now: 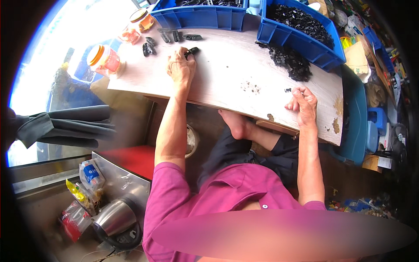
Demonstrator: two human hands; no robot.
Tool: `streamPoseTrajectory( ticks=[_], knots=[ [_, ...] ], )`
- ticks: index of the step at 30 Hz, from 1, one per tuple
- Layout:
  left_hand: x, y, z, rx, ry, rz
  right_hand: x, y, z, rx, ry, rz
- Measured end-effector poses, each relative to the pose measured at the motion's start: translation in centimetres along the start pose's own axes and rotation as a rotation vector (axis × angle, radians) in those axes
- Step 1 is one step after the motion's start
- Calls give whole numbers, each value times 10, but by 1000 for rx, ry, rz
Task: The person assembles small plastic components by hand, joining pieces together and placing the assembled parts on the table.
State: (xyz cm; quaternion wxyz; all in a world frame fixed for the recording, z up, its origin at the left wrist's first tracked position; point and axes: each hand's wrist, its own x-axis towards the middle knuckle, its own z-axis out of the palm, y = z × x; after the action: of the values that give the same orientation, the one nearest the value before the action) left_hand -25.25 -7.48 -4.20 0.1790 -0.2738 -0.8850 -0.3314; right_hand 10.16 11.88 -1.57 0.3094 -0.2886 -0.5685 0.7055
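My left hand [180, 66] is closed round a small black plastic part [191, 53] at the left of the pale wooden table [227, 78]. Several similar elongated black parts [192, 37] lie just beyond it, with a small cluster of black parts [149, 46] to its left. Close to the table's near right edge, my right hand [305, 105] has its fingers curled and thumb against them; whatever they hold is hidden. Beside its fingertips lies a tiny black toothed piece [288, 90]. A heap of small black pieces [290, 61] spreads farther back.
Two blue bins [205, 19] [301, 43] of black parts stand along the back. Orange-lidded jars [104, 59] [142, 19] are at the left. A teal tub [354, 118] adjoins the right edge. A steel kettle [115, 217] and grey cloth [65, 124] sit lower left.
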Motion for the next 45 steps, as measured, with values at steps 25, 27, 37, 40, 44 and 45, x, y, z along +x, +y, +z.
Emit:
streamPoseTrajectory(
  ticks=[25,27,37,40,44,45],
  knots=[
    [-134,186,-16,-1540,-827,-618,-8,-8,46,324,50,-1],
    [-138,190,-2,-1608,-857,-471,-6,-2,36,288,40,-5],
    [-133,191,3,-1533,-914,-477,-7,-1,25,192,-3,53],
    [-128,199,-7,-1551,-884,-691,-6,0,26,225,4,46],
    [-129,199,0,-1521,-857,-663,-7,-2,29,203,2,49],
    [-129,199,0,-1480,-833,-677,-7,-3,30,160,19,43]
  ],
)
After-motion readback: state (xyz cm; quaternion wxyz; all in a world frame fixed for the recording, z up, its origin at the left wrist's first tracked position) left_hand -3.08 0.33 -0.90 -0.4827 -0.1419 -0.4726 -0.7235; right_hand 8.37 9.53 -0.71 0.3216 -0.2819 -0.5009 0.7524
